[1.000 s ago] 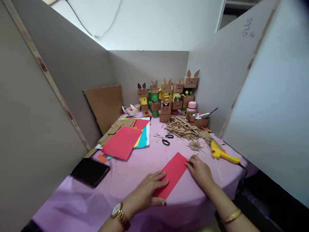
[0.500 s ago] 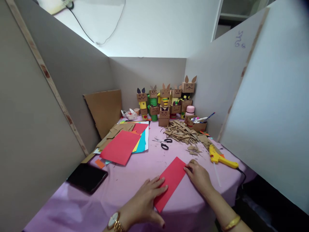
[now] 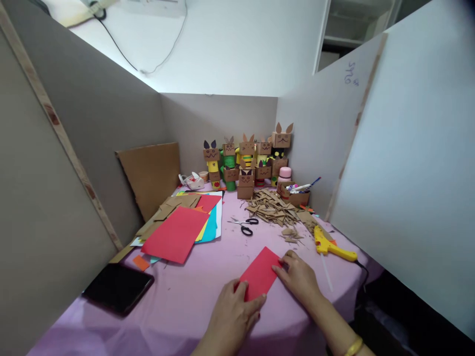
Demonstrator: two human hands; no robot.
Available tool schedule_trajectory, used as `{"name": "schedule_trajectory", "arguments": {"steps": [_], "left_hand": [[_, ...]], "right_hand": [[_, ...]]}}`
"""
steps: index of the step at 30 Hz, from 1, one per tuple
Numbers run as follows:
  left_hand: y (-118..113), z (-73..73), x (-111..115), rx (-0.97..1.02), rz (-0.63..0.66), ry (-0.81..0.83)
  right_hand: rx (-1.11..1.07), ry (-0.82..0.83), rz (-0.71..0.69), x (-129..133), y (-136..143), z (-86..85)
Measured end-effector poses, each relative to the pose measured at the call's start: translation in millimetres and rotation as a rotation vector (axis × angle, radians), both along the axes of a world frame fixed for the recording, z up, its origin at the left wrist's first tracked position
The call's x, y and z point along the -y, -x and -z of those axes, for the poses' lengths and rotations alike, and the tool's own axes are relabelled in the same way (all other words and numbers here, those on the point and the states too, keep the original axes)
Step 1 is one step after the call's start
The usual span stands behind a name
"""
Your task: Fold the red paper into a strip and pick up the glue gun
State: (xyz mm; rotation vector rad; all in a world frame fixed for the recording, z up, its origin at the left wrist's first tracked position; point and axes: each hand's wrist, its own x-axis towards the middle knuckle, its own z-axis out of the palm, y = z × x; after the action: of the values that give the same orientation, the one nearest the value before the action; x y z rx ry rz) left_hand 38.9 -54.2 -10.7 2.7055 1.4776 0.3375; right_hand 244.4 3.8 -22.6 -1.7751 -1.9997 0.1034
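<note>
A red strip of paper lies slantwise on the cloth near the front of the table. My left hand is at its near end, thumb and fingers bent around the paper and covering that end. At the far right edge, my right hand pinches the paper between thumb and fingertips. Beyond the strip rest black-handled scissors, partly spread. A larger red sheet lies on other coloured paper to the left.
A yellow glue gun with a cord lies at the right. Behind it are a heap of cardboard scraps and a cardboard box of pens. Cardboard animal figures stand at the back. A black tablet-like device sits front left.
My left hand has gone from lying spread on the strip's left edge to gripping its near end. My right hand stays at the right edge. The whole view has shifted slightly.
</note>
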Motion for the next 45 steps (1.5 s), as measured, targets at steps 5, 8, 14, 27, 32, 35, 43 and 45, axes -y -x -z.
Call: {"name": "schedule_trajectory", "arguments": {"steps": [5, 8, 14, 27, 32, 35, 43, 45], "left_hand": [[4.0, 8.5, -7.4, -0.061, 0.021, -0.060], [4.6, 13.2, -10.4, -0.089, 0.025, -0.098], [3.2, 17.7, -12.6, -0.123, 0.028, -0.145], [12.3, 17.3, -11.8, -0.107, 0.070, -0.308], [30.1, 17.0, -11.0, -0.146, 0.207, -0.339], [41.3, 18.6, -12.5, -0.151, 0.224, -0.239], [60.7, 25.6, -14.1, -0.076, 0.203, 0.048], [61.0, 26.3, -12.5, -0.082, 0.184, 0.079]], "right_hand": [[0.035, 0.002, -0.009, 12.3, 6.3, -5.9], [0.071, 0.030, -0.006, 20.4, 10.7, -8.0], [0.100, 0.082, -0.003, 25.3, 15.8, -8.5], [0.020, 0.049, 0.079, 12.3, 5.0, -6.8], [0.025, 0.037, 0.093, 11.0, 5.3, -5.0], [0.032, 0.033, 0.087, 12.2, 5.9, -4.6], [0.034, 0.042, 0.101, 13.2, 6.2, -4.2], [0.034, 0.049, 0.110, 12.5, 5.4, -4.2]]}}
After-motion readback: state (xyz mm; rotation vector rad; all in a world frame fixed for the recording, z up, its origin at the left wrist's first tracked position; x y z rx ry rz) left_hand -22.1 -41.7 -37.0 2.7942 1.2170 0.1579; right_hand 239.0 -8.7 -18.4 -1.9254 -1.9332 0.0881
